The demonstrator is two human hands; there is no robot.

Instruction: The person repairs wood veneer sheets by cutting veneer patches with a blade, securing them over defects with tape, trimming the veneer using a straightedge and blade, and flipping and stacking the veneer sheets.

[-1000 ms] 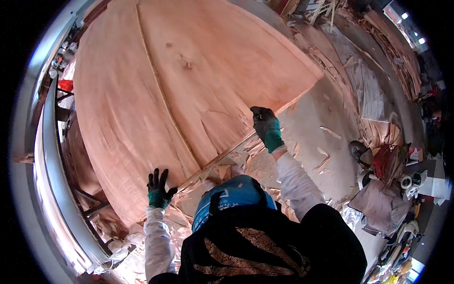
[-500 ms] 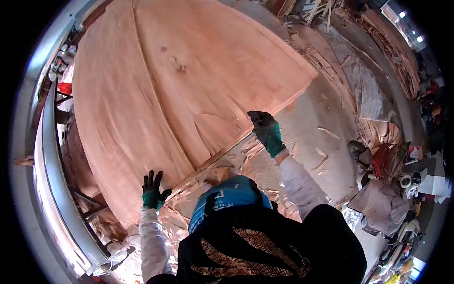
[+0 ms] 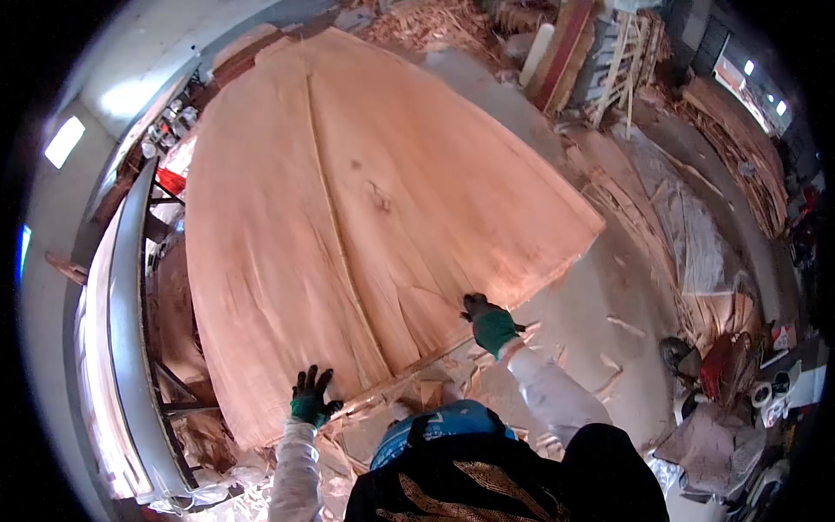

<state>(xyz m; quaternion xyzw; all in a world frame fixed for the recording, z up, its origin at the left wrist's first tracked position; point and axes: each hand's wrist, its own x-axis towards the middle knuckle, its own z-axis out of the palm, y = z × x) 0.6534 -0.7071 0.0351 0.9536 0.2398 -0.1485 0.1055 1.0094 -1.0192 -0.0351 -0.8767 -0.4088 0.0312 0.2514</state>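
1. Although the big wood sheet (image 3: 261,217) lies ahead of the person as it did before, more of its far end shows now, because the camera has tipped up.
2. The left hand (image 3: 313,396) is at the sheet's near edge, toward its left corner. Its fingers are spread wide, just like half a second ago.
3. The right hand (image 3: 489,322) is farther right along the sheet's near edge. It looked like a fist before, but now its thumb sticks out. I cannot tell if it pinches the edge or only rests there.
4. For the work, I think this means a looser right hold. I cannot tell if the sheet slid, since the whole view moved.
5. Wood scraps (image 3: 611,381) lie to the right of the sheet.
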